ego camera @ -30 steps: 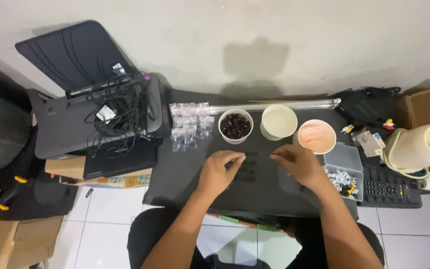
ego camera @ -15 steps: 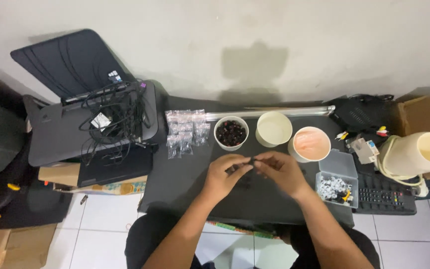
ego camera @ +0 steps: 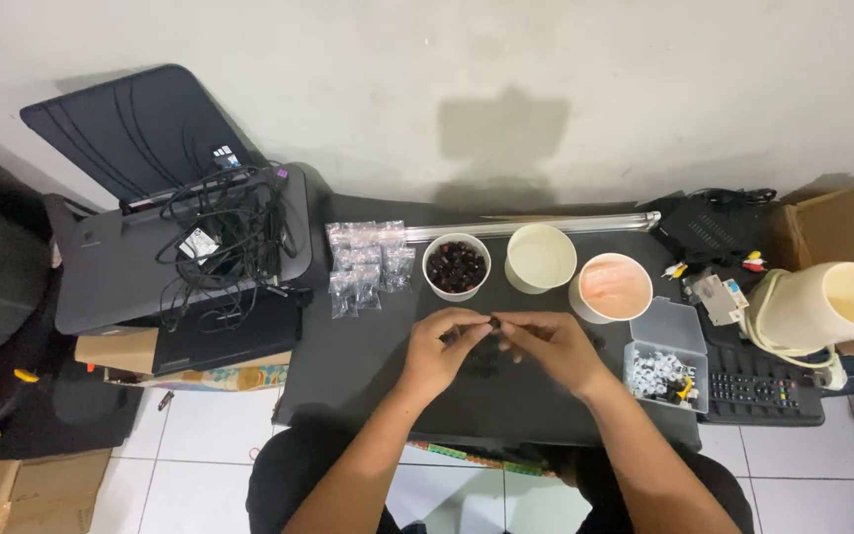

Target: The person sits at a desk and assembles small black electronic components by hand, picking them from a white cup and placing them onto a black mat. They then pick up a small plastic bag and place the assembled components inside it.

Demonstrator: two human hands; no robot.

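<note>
My left hand (ego camera: 444, 348) and my right hand (ego camera: 546, 344) meet at their fingertips over the dark table (ego camera: 368, 366). Together they pinch a small dark piece (ego camera: 495, 321) between thumbs and forefingers. Just beyond them stands a white bowl of small dark pieces (ego camera: 457, 265). To its right sit an empty white bowl (ego camera: 541, 257) and a pinkish bowl (ego camera: 610, 287). Several small clear bags (ego camera: 363, 262) lie left of the bowls.
A black printer (ego camera: 150, 257) with tangled cables on top stands at the left. A clear box of small white parts (ego camera: 664, 368), a remote control (ego camera: 763, 394), a cream cup on its side (ego camera: 822, 305) and a cardboard box (ego camera: 847, 227) crowd the right. A metal rod (ego camera: 546, 225) lies behind the bowls.
My hands were apart on the table a second ago. They have come together at the middle and now hold a small dark piece between them.
</note>
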